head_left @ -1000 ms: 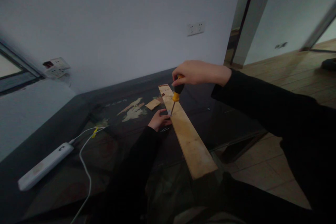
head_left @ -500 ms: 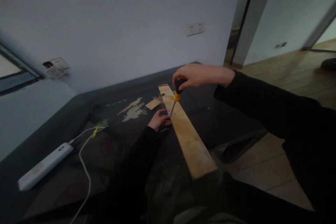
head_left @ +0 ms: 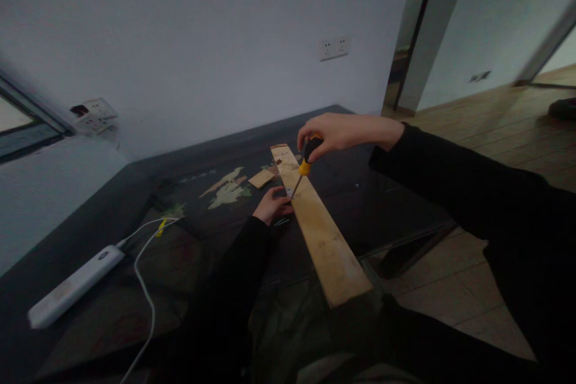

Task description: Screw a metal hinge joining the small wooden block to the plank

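A long wooden board (head_left: 321, 234) lies lengthwise across the dark table, its near end reaching toward my lap. Above it, my right hand (head_left: 330, 132) is wrapped around the black and yellow handle of a screwdriver (head_left: 305, 167). The shaft slants down to the left, and its tip meets the board's left edge. There, my left hand (head_left: 272, 205) pinches a small shiny metal piece (head_left: 288, 191) against the wood; its exact shape is partly hidden by the fingers. Just below these fingers lie a few thin metal bits (head_left: 282, 222).
A small wooden square (head_left: 261, 178) rests left of the board, beside peeling patches (head_left: 227, 192) on the tabletop. A white power strip (head_left: 76, 285) with a white cable (head_left: 146, 294) occupies the left side. Behind the table (head_left: 189, 156) stands a wall with sockets (head_left: 333, 48).
My right hand and the screwdriver handle have shifted slightly right and down, so the shaft leans a little more. My left hand and the board stay in place.
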Demonstrator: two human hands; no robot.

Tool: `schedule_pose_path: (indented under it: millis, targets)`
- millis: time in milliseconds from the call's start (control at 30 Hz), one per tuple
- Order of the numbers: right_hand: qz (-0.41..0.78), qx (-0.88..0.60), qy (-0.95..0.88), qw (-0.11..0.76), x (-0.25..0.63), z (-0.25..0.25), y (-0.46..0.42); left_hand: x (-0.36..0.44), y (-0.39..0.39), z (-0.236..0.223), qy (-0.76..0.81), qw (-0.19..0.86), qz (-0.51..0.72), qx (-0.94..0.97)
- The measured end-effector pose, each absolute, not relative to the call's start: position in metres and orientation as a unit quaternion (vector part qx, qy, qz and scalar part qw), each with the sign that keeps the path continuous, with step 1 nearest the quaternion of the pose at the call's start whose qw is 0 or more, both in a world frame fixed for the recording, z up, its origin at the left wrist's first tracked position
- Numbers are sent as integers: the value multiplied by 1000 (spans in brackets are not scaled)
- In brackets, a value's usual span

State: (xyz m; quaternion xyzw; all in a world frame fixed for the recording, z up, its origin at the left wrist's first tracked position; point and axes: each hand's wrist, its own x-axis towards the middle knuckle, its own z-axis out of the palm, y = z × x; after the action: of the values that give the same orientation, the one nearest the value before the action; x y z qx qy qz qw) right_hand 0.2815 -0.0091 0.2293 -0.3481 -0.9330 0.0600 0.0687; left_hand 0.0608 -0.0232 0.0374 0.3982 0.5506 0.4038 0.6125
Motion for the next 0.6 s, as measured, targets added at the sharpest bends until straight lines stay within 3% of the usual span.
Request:
schedule_pose_path:
  millis: [133, 333, 600]
  targets:
    - [91, -331, -936, 82, 281, 228, -7, 62, -23, 39, 555, 607, 405, 400]
    - [122, -360, -907, 181, 271, 218, -12, 64, -22, 38, 554, 606, 404, 403]
    - [195, -370, -882, 216, 272, 214, -19, 64, -24, 40, 554, 603, 399, 413]
